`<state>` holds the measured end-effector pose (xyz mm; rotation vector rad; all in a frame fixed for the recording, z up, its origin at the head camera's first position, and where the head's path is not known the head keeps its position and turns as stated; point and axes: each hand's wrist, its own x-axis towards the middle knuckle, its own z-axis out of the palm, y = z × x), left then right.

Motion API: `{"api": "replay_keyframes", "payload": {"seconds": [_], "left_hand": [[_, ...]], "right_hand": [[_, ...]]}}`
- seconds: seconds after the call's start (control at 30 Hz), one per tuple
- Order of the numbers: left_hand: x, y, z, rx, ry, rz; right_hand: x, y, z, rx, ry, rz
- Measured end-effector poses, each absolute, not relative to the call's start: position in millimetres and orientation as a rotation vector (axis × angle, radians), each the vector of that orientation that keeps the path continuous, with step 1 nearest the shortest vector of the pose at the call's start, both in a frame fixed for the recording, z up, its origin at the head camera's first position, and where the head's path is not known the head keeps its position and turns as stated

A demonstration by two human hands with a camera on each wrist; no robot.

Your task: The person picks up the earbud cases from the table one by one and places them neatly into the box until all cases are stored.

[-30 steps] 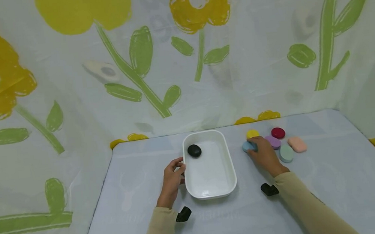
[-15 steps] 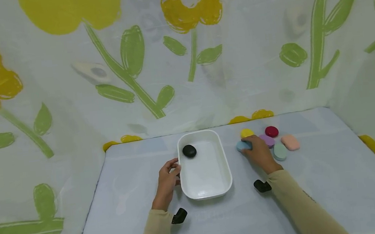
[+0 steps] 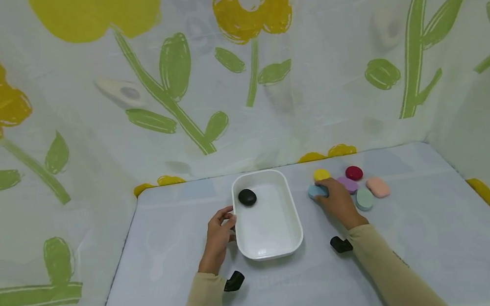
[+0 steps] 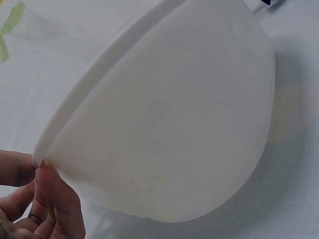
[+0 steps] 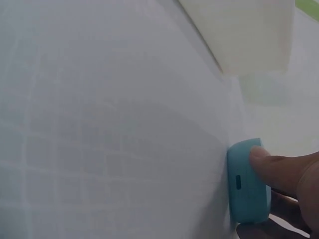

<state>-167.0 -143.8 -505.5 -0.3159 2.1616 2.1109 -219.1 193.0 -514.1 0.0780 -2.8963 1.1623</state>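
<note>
A white rectangular tub (image 3: 269,242) stands mid-table with a black oval stone (image 3: 247,197) in its far left corner. My left hand (image 3: 220,234) holds the tub's left rim, thumb and fingers pinching the edge (image 4: 42,159). My right hand (image 3: 335,199) grips a light blue oval piece (image 3: 316,192) on the table right of the tub; in the right wrist view a finger presses on the blue piece (image 5: 245,184). Beside it lie yellow (image 3: 321,174), dark red (image 3: 353,172), purple (image 3: 348,184), pink (image 3: 378,187) and grey-green (image 3: 364,199) pieces.
The table (image 3: 412,235) wears a pale grid-printed cloth. Flower-printed fabric walls (image 3: 176,81) close it in at the back and both sides. Black wrist-camera mounts (image 3: 233,281) sit under both forearms.
The view shifted slightly left; both hands kept their places, the left on the tub rim and the right on the blue piece.
</note>
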Motion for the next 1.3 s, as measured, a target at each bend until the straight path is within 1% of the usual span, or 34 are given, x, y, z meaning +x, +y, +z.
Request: {"api": "replay_keyframes", "payload": {"seconds": [0.3,0.63,0.93,1.3], "left_hand": [[-168,-145,-507,-0.324,2.151,2.121],[-165,-143,-508,-0.339,2.148,2.109],[-165,-144,-505,-0.331,2.148,2.116],[-165,-143,-504,-0.342,2.149,2.106]], "right_hand": [[-219,190,-516,0.086,-2.899,1.146],[-210,189,-511,0.032,-2.866,1.247],[-204,179,-486,0.112,-2.75,1.319],[-194,154,-452,0.225,-2.702,1.341]]}}
